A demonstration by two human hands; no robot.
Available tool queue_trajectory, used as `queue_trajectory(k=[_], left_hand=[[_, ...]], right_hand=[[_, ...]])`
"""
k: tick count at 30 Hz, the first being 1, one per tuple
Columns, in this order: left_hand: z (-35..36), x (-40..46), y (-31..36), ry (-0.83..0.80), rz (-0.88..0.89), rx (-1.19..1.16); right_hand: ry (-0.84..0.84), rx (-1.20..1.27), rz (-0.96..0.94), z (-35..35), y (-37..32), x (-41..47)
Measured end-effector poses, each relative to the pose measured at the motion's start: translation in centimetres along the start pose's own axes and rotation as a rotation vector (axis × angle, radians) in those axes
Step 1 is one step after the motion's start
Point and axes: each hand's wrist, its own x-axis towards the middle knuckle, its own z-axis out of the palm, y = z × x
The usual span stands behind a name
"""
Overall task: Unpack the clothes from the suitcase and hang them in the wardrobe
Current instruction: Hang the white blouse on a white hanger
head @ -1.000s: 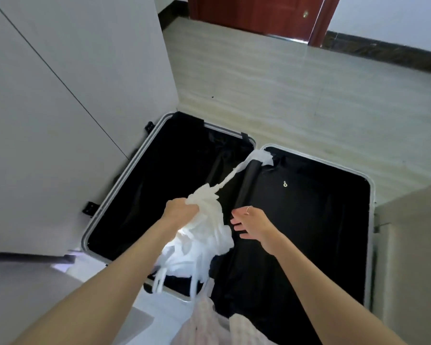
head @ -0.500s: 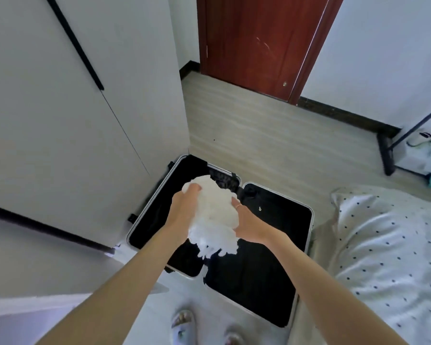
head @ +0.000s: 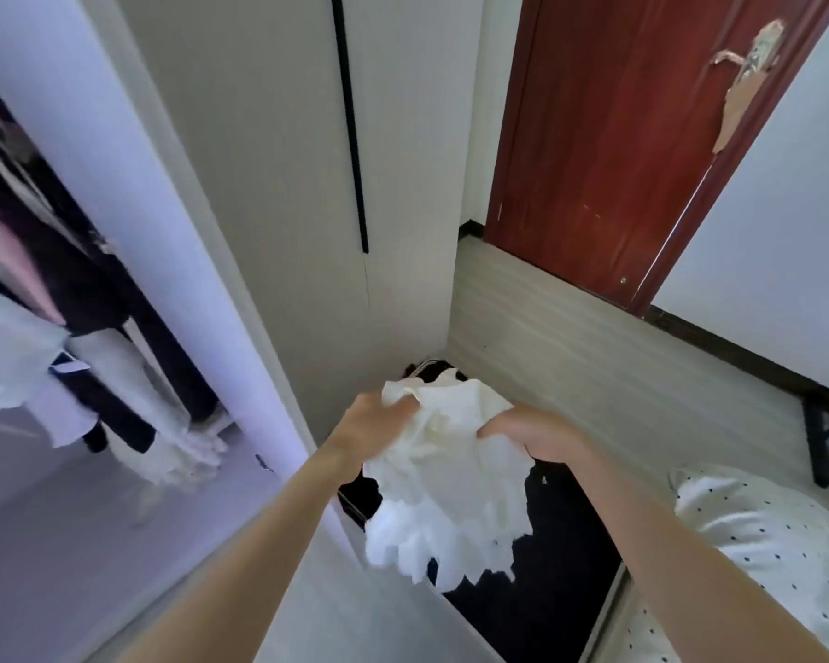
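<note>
A crumpled white garment (head: 451, 476) hangs in front of me, gripped at its top by both hands. My left hand (head: 369, 428) clutches its upper left edge and my right hand (head: 532, 435) holds its upper right edge. Below and behind it lies the open black suitcase (head: 546, 557) on the floor, mostly hidden by the cloth. At the left the wardrobe (head: 44, 289) stands open, with dark, pink and white clothes hanging inside, blurred.
A white wardrobe door (head: 130, 222) edge stands between me and the open compartment. A closed white wardrobe panel (head: 283, 184) is ahead, a red-brown room door (head: 618, 136) beyond. A dotted white bed cover (head: 762, 543) lies at the right.
I have stood up and lifted the white garment out of the suitcase with both hands. The view has swung up and left, bringing the open wardrobe into sight.
</note>
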Motion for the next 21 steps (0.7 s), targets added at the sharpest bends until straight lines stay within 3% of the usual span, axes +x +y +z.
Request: queue_trajectory(k=[5, 8, 11, 14, 16, 19, 21], left_hand=[[-6.0, -4.4, -3.2, -0.054, -0.058, 0.278], [-12.5, -7.6, -5.5, -0.023, -0.095, 0.110], [-19.5, -10.5, -8.5, -0.016, -0.135, -0.460], [-26.3, -12.8, -11.9, 0.210, -0.041, -0.853], [-30.2, -14.5, -14.1, 0.309, 0.003, -0.955], [-33.7, -16.9, -18.0, 0.418, -0.060, -0.864], [-34.7, -18.4, -20.3, 0.353, -0.123, -0.758]], right_hand=[[-0.217, -0.376, 0.059, 7.2, -3.2, -0.9], [-0.360, -0.436, 0.036, 13.6, -5.7, -1.4], [-0.448, -0.334, -0.043, 19.6, -7.3, -0.6], [-0.342, -0.130, -0.062, 25.0, -9.1, 0.7], [-0.254, 0.052, -0.059, 29.3, -10.8, 1.6], [-0.236, 0.249, -0.029, 35.4, -13.6, 3.1], [-0.250, 0.334, 0.013, 39.2, -15.3, 4.1]])
